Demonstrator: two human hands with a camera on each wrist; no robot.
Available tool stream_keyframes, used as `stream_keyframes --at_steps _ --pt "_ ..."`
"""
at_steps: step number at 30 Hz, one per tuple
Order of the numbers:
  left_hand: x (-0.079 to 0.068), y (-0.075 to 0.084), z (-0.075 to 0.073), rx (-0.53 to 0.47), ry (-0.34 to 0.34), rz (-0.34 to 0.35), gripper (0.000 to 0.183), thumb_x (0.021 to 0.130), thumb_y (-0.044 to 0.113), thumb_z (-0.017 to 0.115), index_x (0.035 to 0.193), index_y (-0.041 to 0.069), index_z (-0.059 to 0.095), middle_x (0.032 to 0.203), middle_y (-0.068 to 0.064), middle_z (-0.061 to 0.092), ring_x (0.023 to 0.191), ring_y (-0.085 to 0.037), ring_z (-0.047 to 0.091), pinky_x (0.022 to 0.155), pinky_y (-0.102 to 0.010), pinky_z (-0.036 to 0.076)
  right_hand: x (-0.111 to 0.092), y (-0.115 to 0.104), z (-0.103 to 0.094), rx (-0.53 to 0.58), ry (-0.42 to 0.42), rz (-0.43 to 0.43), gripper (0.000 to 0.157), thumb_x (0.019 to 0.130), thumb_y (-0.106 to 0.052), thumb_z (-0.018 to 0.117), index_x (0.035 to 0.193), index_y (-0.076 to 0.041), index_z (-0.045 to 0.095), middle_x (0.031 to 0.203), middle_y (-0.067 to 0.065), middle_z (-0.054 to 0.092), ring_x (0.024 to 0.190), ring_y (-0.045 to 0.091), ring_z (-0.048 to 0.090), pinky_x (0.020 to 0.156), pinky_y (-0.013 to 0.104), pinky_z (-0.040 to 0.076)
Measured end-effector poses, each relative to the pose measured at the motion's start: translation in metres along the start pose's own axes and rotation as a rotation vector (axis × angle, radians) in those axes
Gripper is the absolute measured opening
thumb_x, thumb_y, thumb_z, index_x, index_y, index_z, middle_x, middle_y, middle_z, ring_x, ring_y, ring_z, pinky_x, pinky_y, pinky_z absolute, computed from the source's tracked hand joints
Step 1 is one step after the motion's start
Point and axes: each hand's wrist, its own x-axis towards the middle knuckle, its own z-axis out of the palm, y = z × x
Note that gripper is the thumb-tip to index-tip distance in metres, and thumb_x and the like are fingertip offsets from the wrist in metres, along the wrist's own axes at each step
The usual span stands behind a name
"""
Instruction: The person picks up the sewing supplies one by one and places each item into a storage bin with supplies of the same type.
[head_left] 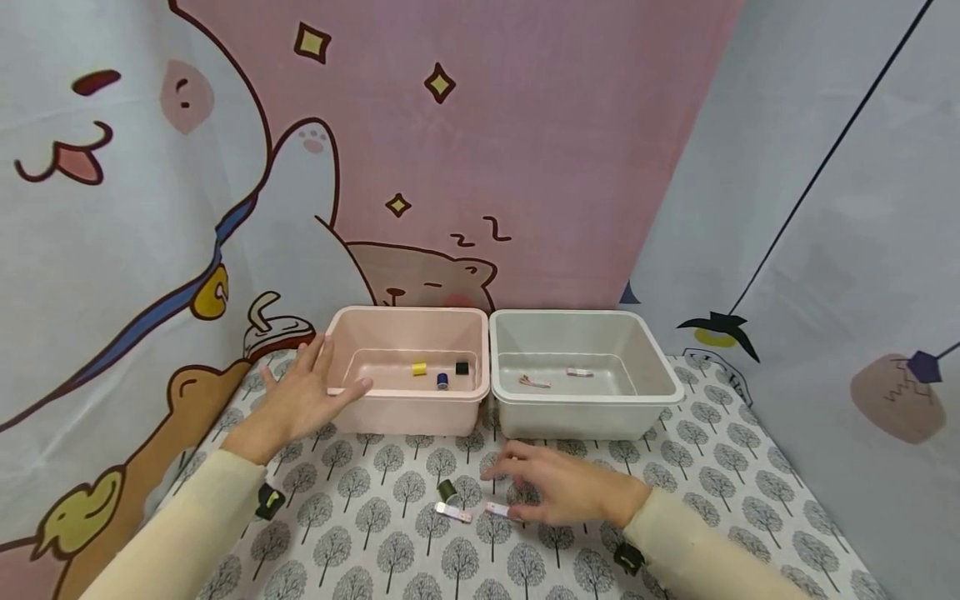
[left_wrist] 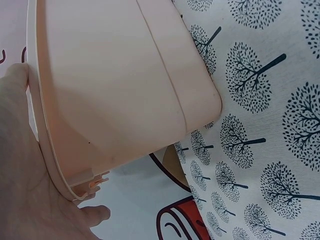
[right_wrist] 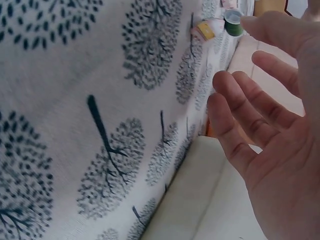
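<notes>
1. Pink strip (head_left: 496,508): it is lying on the tree-print cloth (head_left: 390,554) in front of the bins, right by the thumb of my right hand (head_left: 558,487).
2. That hand is hovering with its fingers apart and loosely bent, pinching nothing; whether the thumb is touching the strip, I cannot tell.
3. My left hand (head_left: 303,400) is resting at the left front corner of the pink bin (head_left: 408,414), fingers spread, thumb along the front rim. How firmly it is pressing, I cannot tell; a light touch should be enough to steady the bin.
4. A second strip (head_left: 453,512) is lying just to the left, close beside the green spool (head_left: 447,491). I am favouring an approach from the right, fingertips close together, since the spool looks likely to roll if nudged.
5. The strip is looking thin and flat, so I am counting on a pinch across its long edges, tips down to the cloth, without rumpling it.
6. The grey bin (head_left: 581,419) is standing just beyond my right hand, so I am judging a low wrist safest, knuckles clear of its front wall.
</notes>
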Motion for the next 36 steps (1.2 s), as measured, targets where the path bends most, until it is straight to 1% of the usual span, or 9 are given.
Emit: stream_keyframes --at_steps 4,7,8,11,14,21,29,32,36 --pt "0.001 0.0 0.001 0.003 -0.001 0.0 0.119 0.112 0.086 0.04 0.186 -0.001 0.006 0.195 -0.03 0.001 0.178 -0.066 0.007 0.125 -0.101 -0.009 0.0 0.002 0.006 -0.011 0.008 -0.007 0.062 0.104 -0.035 0.088 0.163 -0.031 0.067 0.148 -0.009 0.069 0.11 -0.002 0.069 0.101 0.031 0.067" --pt "0.001 -0.001 0.001 0.006 0.0 0.0 0.12 0.111 0.087 0.039 0.186 -0.001 0.006 0.195 -0.03 0.001 0.177 -0.066 0.007 0.124 -0.101 -0.009 0.0 0.003 0.01 -0.011 0.004 -0.008 0.062 0.104 -0.036 0.088 0.162 -0.032 0.068 0.146 -0.009 0.07 0.107 -0.005 0.067 0.1 0.028 0.065" --pt "0.001 -0.001 0.0 0.006 0.0 0.0 0.12 0.111 0.087 0.039 0.186 -0.001 0.006 0.195 -0.03 0.001 0.177 -0.066 0.007 0.124 -0.101 -0.009 0.001 0.003 0.011 0.003 -0.004 -0.004 0.062 0.104 -0.036 0.088 0.162 -0.032 0.068 0.145 -0.009 0.07 0.105 -0.005 0.067 0.099 0.027 0.065" --pt "0.0 -0.001 -0.001 0.006 0.001 -0.002 0.119 0.111 0.087 0.039 0.186 0.0 0.006 0.195 -0.03 0.001 0.178 -0.066 0.007 0.124 -0.101 -0.009 0.002 0.003 0.012 0.01 -0.024 0.008 0.061 0.104 -0.038 0.088 0.162 -0.033 0.068 0.144 -0.01 0.07 0.104 -0.005 0.065 0.1 0.026 0.065" --pt "0.001 -0.001 -0.001 0.007 0.001 -0.003 0.119 0.112 0.086 0.04 0.186 0.0 0.006 0.195 -0.029 0.0 0.178 -0.065 0.006 0.125 -0.101 -0.009 0.004 0.003 0.014 0.028 -0.04 0.013 0.06 0.104 -0.036 0.089 0.161 -0.033 0.07 0.14 -0.01 0.07 0.103 -0.004 0.063 0.099 0.025 0.064" --pt "0.002 -0.001 0.0 0.015 0.0 -0.003 0.12 0.111 0.088 0.039 0.186 -0.001 0.006 0.195 -0.029 -0.001 0.178 -0.065 0.007 0.124 -0.102 -0.007 0.005 0.005 0.019 0.019 -0.037 0.009 0.058 0.103 -0.034 0.09 0.158 -0.03 0.072 0.134 -0.011 0.07 0.099 -0.005 0.06 0.097 0.023 0.06" --pt "0.003 -0.001 0.001 0.013 -0.003 -0.006 0.119 0.112 0.086 0.04 0.186 0.0 0.006 0.195 -0.029 -0.001 0.178 -0.065 0.007 0.124 -0.101 -0.008 0.007 0.006 0.022 0.078 -0.043 -0.013 0.049 0.105 -0.024 0.087 0.152 -0.025 0.076 0.124 -0.008 0.071 0.089 -0.007 0.061 0.082 0.013 0.057" --pt "0.002 -0.001 0.001 0.011 -0.003 -0.007 0.119 0.112 0.086 0.04 0.186 0.001 0.005 0.196 -0.028 -0.001 0.178 -0.064 0.007 0.124 -0.101 -0.009 0.007 0.006 0.023 0.085 -0.037 -0.026 0.045 0.105 -0.021 0.086 0.149 -0.024 0.077 0.122 -0.008 0.071 0.088 -0.007 0.061 0.081 0.012 0.056" --pt "0.002 -0.001 0.002 0.008 -0.004 -0.008 0.118 0.112 0.087 0.04 0.186 0.001 0.005 0.196 -0.028 -0.001 0.178 -0.065 0.007 0.125 -0.1 -0.009 0.007 0.006 0.024 0.084 -0.033 -0.036 0.04 0.106 -0.02 0.085 0.145 -0.024 0.079 0.119 -0.008 0.072 0.089 -0.008 0.061 0.081 0.011 0.057"
